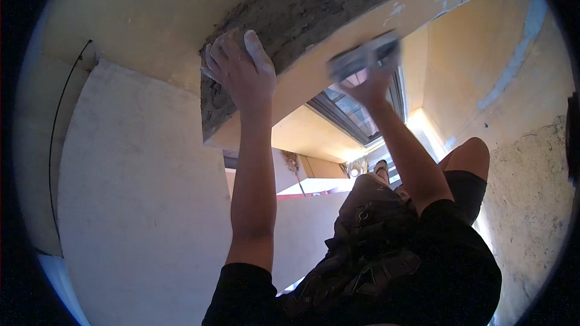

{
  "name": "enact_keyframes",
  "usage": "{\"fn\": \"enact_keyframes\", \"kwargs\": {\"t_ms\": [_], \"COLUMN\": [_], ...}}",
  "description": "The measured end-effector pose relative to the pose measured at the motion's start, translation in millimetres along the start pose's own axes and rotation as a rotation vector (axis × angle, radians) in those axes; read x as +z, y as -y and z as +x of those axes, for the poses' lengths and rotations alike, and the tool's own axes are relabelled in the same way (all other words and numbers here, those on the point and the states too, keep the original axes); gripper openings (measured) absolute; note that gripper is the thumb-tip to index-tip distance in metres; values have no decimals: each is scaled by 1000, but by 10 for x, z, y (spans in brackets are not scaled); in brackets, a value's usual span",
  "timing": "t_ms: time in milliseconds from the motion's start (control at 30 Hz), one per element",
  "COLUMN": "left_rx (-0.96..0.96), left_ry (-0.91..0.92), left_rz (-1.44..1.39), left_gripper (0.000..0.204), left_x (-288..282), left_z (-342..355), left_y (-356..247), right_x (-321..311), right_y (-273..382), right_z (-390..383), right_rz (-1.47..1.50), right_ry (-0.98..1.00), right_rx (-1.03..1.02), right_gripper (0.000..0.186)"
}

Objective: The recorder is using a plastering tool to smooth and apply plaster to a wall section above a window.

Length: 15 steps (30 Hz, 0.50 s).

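Note:
My left hand (243,72), dusted white, rests on the rough grey top (326,6) of a beam-like ledge near its left end. Its thumb is spread and its fingers lie over the rough surface; nothing shows in its grasp. My right hand (376,84) grips a dark, flat block (362,55) that looks like a sanding block, smeared by motion. The block lies at the lower edge of the ledge's smooth beige face (344,48). Part of the block's underside and some of my fingers are hidden. Pale blue-white patches mark that face at its right end.
A dark-framed window (353,115) stands below the ledge. To the left is a large pale panel (139,181), with a thin black cable (57,139) along the wall beyond it. The right wall (519,199) is stained and rough. A dried brush-like bundle (291,162) shows under the ledge.

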<state>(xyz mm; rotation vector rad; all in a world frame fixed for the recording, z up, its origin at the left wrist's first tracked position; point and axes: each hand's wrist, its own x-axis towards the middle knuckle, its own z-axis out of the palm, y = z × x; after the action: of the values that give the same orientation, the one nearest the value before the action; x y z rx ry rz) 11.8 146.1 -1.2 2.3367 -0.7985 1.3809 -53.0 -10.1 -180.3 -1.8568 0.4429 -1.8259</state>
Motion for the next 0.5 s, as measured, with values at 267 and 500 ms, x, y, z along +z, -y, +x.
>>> {"fn": "enact_keyframes", "kwargs": {"t_ms": [267,500], "left_rx": [19,-18], "left_ry": [-56,7], "left_rz": [77,-4], "left_gripper": [45,46], "left_x": [-24,-24], "left_z": [-3,-35], "left_y": [-57,82], "right_x": [-53,-79], "right_y": [-378,-148], "right_z": [546,627], "right_rz": [70,125], "right_ry": [-83,61], "right_rx": [86,-232], "right_gripper": [91,92]}}
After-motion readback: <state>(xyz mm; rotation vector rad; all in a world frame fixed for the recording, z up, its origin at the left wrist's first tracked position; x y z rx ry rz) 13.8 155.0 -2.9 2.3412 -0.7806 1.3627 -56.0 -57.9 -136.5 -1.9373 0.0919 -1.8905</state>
